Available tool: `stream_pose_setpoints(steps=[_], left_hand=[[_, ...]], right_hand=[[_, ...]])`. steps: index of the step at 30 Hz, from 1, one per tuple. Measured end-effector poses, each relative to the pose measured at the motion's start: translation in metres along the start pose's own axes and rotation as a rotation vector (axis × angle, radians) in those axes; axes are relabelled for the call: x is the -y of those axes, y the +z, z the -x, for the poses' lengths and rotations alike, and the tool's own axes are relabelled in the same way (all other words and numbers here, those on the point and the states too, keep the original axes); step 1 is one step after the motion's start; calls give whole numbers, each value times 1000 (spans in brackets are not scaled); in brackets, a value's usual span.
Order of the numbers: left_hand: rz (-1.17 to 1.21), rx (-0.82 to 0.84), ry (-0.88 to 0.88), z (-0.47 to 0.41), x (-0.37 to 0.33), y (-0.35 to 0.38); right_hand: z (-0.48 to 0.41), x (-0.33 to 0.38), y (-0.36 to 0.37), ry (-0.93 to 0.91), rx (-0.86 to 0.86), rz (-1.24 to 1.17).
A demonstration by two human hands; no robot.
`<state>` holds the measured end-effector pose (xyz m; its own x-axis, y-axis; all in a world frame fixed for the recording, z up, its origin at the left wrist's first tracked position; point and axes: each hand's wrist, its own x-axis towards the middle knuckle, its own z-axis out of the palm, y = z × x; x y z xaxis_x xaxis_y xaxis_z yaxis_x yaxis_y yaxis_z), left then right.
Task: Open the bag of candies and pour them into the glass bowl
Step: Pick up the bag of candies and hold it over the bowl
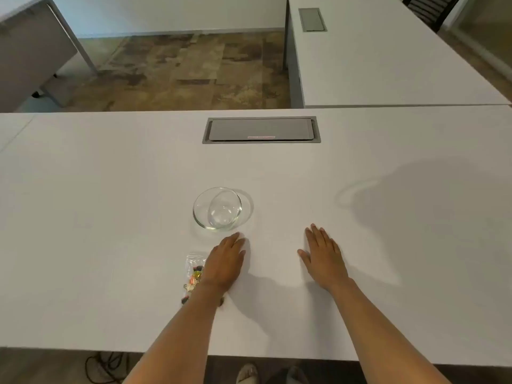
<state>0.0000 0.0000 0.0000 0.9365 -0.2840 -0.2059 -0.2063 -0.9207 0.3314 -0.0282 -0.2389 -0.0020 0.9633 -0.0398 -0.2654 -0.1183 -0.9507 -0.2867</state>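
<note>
- Directly beside the left hand [225, 261], partly hidden under its wrist, lies the bag of candies [194, 273], long axis running toward and away from the person.
- Left hand: flat, fingers spread, holding nothing; nearer the bag.
- Right hand [322, 257]: flat, empty, well apart.
- Glass bowl [217, 208]: empty, just beyond the left fingertips on the table [110, 217].

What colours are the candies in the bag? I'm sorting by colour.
Mixed: black, orange, yellow-green and pale candies, seen in the head view.

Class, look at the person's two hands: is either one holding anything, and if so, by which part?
Nothing is held. Both the left hand and right hand lie flat and open on the table; the candy bag lies ungrasped beside the left wrist.
</note>
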Motion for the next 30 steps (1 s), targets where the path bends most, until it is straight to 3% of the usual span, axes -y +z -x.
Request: stream_pose_setpoints(steps=[5, 10, 16, 19, 30], left_hand=[[69, -32, -72, 11, 32, -22], [-9, 8, -128, 18, 56, -34], [-19, 93, -166, 18, 56, -38], [89, 89, -192, 23, 51, -36], [539, 144, -192, 21, -1, -74]], right_hand=[[2, -1, -4, -14, 30, 9], [5, -1, -6, -18, 69, 10], [8, 1, -7, -20, 101, -1], [10, 2, -10, -22, 108, -16], [7, 44, -38, -55, -56, -605]])
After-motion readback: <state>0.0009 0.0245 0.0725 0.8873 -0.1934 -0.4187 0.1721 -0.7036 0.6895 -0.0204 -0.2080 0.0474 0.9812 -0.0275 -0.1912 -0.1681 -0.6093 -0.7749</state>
